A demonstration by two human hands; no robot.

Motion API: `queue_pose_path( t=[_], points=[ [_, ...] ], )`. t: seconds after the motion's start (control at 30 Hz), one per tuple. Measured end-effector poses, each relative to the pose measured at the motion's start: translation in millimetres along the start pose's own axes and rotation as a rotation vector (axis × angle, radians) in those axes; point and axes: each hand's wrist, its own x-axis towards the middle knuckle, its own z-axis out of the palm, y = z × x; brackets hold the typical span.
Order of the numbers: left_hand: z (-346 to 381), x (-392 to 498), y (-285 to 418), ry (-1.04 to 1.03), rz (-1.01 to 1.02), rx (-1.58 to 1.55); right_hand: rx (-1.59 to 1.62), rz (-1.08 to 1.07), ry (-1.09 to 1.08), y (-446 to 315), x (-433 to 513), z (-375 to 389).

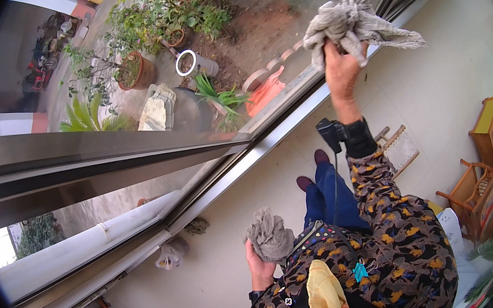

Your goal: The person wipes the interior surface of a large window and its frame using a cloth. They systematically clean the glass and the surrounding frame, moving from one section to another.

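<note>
My right hand (342,69) is stretched out at the window and grips a bunched grey-beige cloth (346,24). One ragged corner of that cloth hangs out to the right, over the metal window frame. The cloth overlaps the lower edge of the window glass (284,18); whether it touches the glass I cannot tell. Close to my body, my left hand (260,262) holds a second crumpled grey cloth (272,234) against its palm and fingers. A black strap with a small device (335,135) sits on my right wrist.
The metal window frame (289,125) runs diagonally across the view. Outside stand potted plants (137,70). On the floor are a small wooden stool (400,148), a plastic bag (171,253) and a dark bundled cloth (196,226). Wooden furniture (472,199) stands at right.
</note>
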Motion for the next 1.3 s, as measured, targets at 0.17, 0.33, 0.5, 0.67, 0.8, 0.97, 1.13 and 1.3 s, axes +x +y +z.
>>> queue_pose_path(
  t=[0.17,0.33,0.5,0.67,0.8,0.97,1.13,1.3],
  points=[
    [-8,-2,-3,0.008,0.007,-0.024,-0.07,0.015,-0.078,-6,-81,23],
    [-15,-4,-6,0.063,0.001,-0.022,-0.004,0.223,-0.292,18,-165,18],
    [-10,-5,-2,0.078,0.012,0.071,0.021,0.493,-0.448,26,-261,28],
    [-4,-1,8,0.029,-0.033,0.08,-0.066,0.688,-0.649,40,-323,39],
    [0,6,16,-0.06,-0.053,0.084,-0.111,0.957,-0.906,58,-319,48],
    [4,14,23,-0.127,-0.047,0.149,-0.044,0.993,-0.873,5,-286,72],
    [-1,24,33,-0.079,-0.073,0.147,0.423,0.705,-0.768,-96,-230,81],
    [0,32,39,-0.145,-0.094,0.184,0.443,0.209,-0.782,-153,-186,78]
  ],
)
